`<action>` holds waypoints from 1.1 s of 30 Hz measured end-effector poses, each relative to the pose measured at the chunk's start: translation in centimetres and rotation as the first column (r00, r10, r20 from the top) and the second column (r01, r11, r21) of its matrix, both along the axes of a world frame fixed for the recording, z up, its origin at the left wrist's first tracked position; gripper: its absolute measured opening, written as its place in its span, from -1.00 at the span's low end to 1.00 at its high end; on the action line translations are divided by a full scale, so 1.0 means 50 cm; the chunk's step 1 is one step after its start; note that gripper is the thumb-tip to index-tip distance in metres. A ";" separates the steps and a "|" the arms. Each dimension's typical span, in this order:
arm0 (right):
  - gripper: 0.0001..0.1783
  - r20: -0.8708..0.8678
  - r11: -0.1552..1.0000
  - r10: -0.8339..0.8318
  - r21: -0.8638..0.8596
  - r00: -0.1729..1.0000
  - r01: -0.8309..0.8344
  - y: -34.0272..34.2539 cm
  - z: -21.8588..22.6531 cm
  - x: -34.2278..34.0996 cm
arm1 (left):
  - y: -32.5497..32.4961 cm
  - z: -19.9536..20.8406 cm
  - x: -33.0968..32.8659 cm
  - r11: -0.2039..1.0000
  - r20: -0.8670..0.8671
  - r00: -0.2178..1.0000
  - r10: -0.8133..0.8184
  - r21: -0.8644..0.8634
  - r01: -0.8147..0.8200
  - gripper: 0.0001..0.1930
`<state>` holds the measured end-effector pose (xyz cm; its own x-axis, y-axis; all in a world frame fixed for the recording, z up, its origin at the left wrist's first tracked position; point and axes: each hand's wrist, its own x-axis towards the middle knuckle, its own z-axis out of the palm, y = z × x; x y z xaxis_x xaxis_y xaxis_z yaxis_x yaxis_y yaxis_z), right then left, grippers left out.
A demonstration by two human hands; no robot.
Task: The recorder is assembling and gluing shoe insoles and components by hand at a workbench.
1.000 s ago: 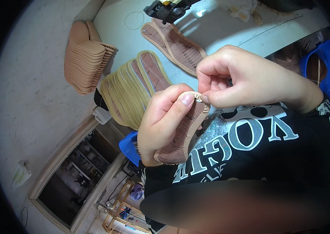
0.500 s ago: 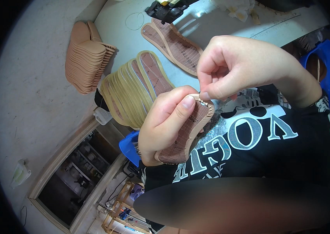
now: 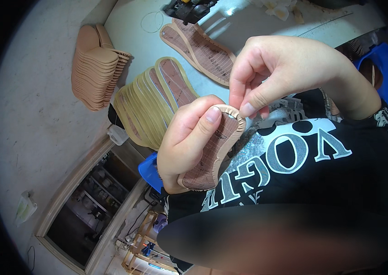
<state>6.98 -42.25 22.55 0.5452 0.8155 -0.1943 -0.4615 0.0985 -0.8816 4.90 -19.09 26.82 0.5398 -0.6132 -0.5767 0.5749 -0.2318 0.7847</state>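
My left hand is wrapped round a shoe insole, its thumb pressed on the upper end. The insole has a brown gridded face, and a tan covering is folded over its rim in small pleats. At the rounded top end, my right hand has thumb and forefinger brought together at the pleated edge. Its other fingers are curled in. Whatever lies between those two fingertips is too small to make out apart from the edge itself.
A pair of brown insoles lies on the pale table, with a fanned row of yellow-edged insoles nearer. To the left stands a stack of tan insoles. A black device is at the back; a blue plastic chair stands right.
Both hands and the insole have shifted slightly left in the picture, as has the table scene. The right thumb and fingertips have moved a little along the insole's pleated end.
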 end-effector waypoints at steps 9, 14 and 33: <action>-0.81 0.074 0.989 -0.023 -0.142 0.997 0.033 0.005 0.020 0.001 | -0.007 0.006 0.005 0.997 0.002 1.000 0.022 0.072 -0.022 -0.69; -0.81 0.182 0.970 -0.115 -0.190 0.977 0.149 0.014 0.019 -0.014 | -0.010 0.010 0.008 0.986 0.056 0.998 0.018 0.163 -0.027 -0.70; -0.80 0.298 0.971 -0.198 -0.070 0.934 0.228 0.021 0.003 -0.012 | -0.005 0.008 0.011 0.997 0.105 0.995 -0.005 0.082 -0.004 -0.68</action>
<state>6.40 -41.20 22.70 0.7489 0.6579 -0.0798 -0.1654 0.0690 -0.9838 5.47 -19.35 27.22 0.5995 -0.5665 -0.5653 0.4906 -0.2980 0.8189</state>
